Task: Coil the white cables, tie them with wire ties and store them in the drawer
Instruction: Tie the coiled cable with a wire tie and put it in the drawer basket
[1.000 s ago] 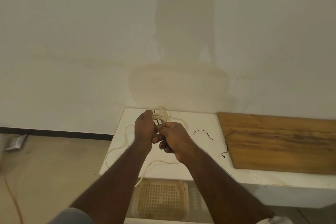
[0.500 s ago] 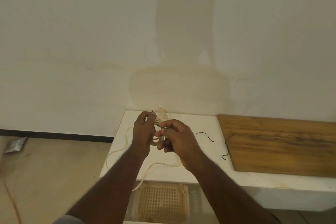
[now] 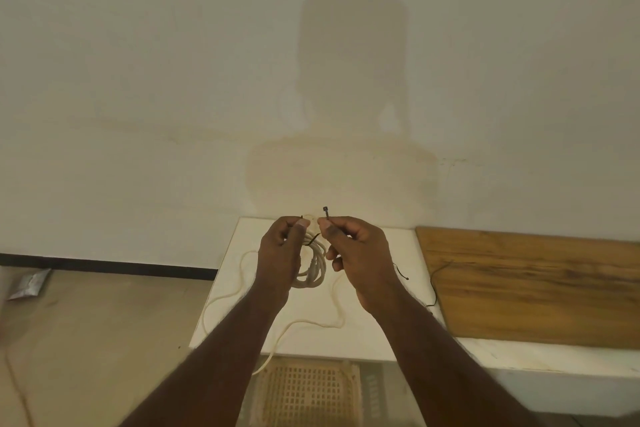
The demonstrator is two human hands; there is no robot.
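Black wire tie [image 3: 314, 238] crosses the coiled white cable [image 3: 311, 265], held above the desk [image 3: 377, 333]. My left hand [image 3: 281, 253] and right hand [image 3: 356, 253] each pinch one end. I should thread the tail into the head, then pull snug.

Your hands move apart: your right hand [image 3: 360, 253] now pulls the black tie [image 3: 326, 212] end up, away from your left hand [image 3: 280, 253].

The near side of the coiled white cable [image 3: 313, 270] was hidden behind the left hand [image 3: 278, 255]. The middle of the black wire tie [image 3: 326, 212] was covered by the right hand [image 3: 360, 253]. The basket [image 3: 308, 392] was cut off by the bottom edge.
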